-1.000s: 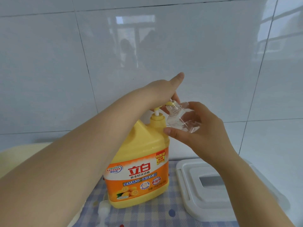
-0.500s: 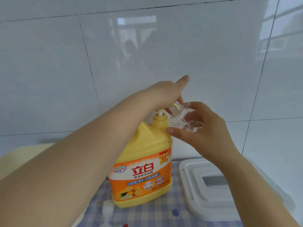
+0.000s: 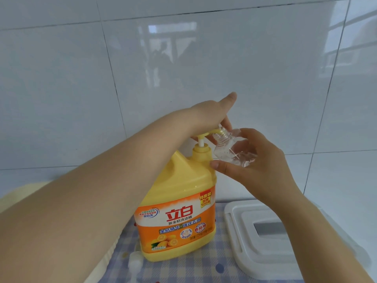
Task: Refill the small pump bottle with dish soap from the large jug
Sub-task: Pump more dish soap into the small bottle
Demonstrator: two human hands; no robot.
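Pump head on the jug (image 3: pixel 179 203) has risen since a second ago, stem now showing. Left hand (image 3: pixel 212 115) rests flat on it; right hand (image 3: pixel 253 160) grips the tilted small bottle (image 3: pixel 230 150), mouth at the spout. Little soap inside; more strokes needed.

The large plastic soap jug (image 3: pixel 179 203) is bright yellow, with a yellow pump head (image 3: pixel 206 137) on a white stem. Its label is orange below and white above, with red characters, a small blue-ringed badge and pictured yellow citrus fruit. The small plastic bottle (image 3: pixel 232 152) is clear and colourless. The checked tablecloth (image 3: pixel 200 268) shows pale blue, lilac and cream squares with scattered dark blue dots. Near its right edge the rectangular plastic lid (image 3: pixel 265 256) is white with a grey panel. The glossy wall tiles (image 3: pixel 61 99) are white with dark grout lines.
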